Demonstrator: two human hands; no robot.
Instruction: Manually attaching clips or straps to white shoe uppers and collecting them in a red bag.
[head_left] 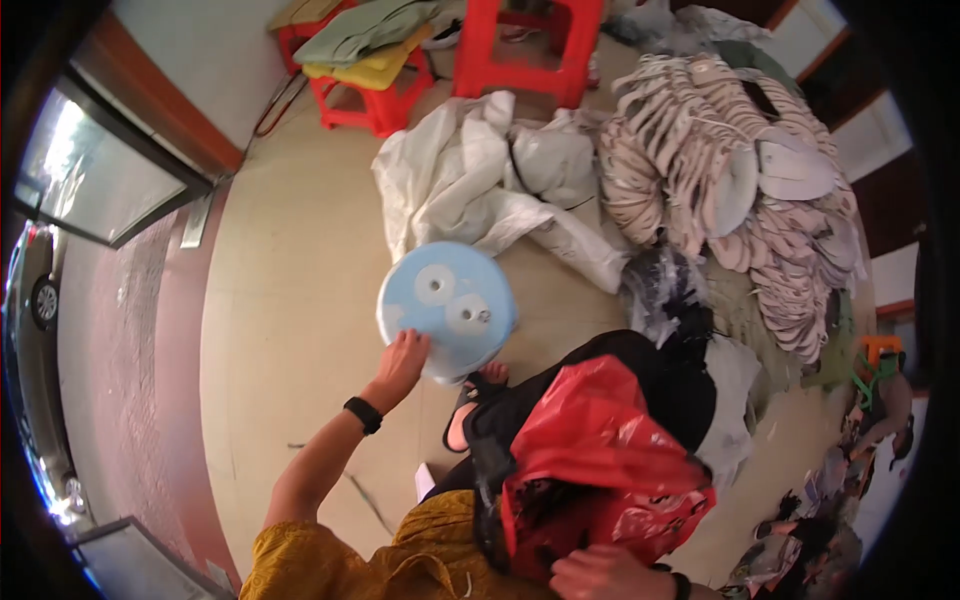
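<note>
A round light-blue stool with pale circles on its top stands on the floor in front of me. My left hand reaches out to its near left rim, fingers bent over the edge. Across my lap lies a crumpled red plastic bag, its dark mouth facing me. At that mouth, by the lower edge of the view, my right hand has its fingers closed on the bag's near side; the bag's contents cannot be made out.
White woven sacks lie beyond the stool. Bundles of strung, pale flat pieces are heaped at the right. Red plastic stools stand at the back, one bearing folded cloth. An open glass door is at the left.
</note>
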